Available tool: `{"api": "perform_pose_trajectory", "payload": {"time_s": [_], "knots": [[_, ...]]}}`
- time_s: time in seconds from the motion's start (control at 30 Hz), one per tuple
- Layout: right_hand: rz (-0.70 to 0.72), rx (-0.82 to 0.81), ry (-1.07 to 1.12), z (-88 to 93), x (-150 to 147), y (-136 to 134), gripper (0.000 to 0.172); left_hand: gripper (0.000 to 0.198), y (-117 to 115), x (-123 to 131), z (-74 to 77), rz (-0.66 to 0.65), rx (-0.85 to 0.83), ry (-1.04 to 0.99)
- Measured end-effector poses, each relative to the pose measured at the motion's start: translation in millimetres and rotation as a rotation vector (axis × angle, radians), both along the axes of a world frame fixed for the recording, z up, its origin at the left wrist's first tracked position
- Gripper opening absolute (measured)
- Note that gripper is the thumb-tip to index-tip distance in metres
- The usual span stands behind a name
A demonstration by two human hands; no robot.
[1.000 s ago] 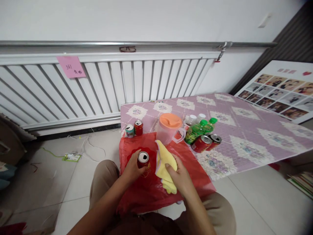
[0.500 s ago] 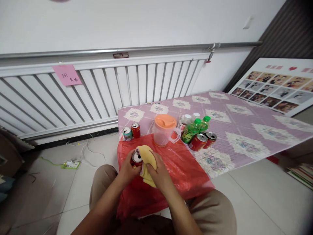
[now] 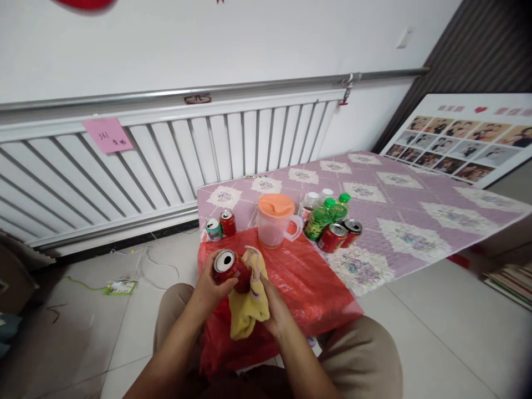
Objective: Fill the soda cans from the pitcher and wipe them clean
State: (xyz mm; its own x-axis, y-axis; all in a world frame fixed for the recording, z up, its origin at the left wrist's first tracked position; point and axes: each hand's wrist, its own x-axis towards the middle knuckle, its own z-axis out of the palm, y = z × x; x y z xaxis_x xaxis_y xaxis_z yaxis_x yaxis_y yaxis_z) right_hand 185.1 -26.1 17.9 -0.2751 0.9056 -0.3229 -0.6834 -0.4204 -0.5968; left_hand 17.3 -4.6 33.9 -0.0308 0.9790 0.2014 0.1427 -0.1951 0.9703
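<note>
My left hand (image 3: 211,292) is closed around the upper part of a red drink can (image 3: 230,268), whose opened top tilts toward me and to the left. With my right hand (image 3: 274,307) I grip a yellow cloth (image 3: 249,310) with a pinkish edge. The cloth lies against the lower end of the can, which it partly hides. Both are held above a red plastic sheet (image 3: 299,277) on the table's near end. Just beyond stands a clear jug (image 3: 272,230) with an orange lid.
A teal can (image 3: 214,230) and another red can (image 3: 228,223) stand at the table's left edge. Right of the jug are green-capped bottles (image 3: 319,221), white-capped bottles and two dark red cans (image 3: 332,238). A white radiator (image 3: 166,160) runs behind the table (image 3: 399,210).
The can has tilted, and more of its red side shows. The cloth has shifted from beside the can's top to its lower end. My right hand has moved lower. The camera view shifted slightly.
</note>
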Motion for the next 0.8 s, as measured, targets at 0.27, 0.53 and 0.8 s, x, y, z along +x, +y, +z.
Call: {"api": "perform_pose_trajectory", "payload": {"time_s": [0.27,0.53,0.8], "knots": [[0.087,0.041,-0.05,13.1,0,3,0.044,0.082,-9,-21,23.6,-0.385,-0.104,0.088],[-0.114,0.069,-0.413,-5.2,3,1,0.049,0.066,-7,-7,13.9,-0.209,-0.083,0.064],[-0.249,0.497,-0.91,11.7,-3,-2,0.054,0.064,-4,7,-0.8,-0.073,-0.081,0.072]]}}
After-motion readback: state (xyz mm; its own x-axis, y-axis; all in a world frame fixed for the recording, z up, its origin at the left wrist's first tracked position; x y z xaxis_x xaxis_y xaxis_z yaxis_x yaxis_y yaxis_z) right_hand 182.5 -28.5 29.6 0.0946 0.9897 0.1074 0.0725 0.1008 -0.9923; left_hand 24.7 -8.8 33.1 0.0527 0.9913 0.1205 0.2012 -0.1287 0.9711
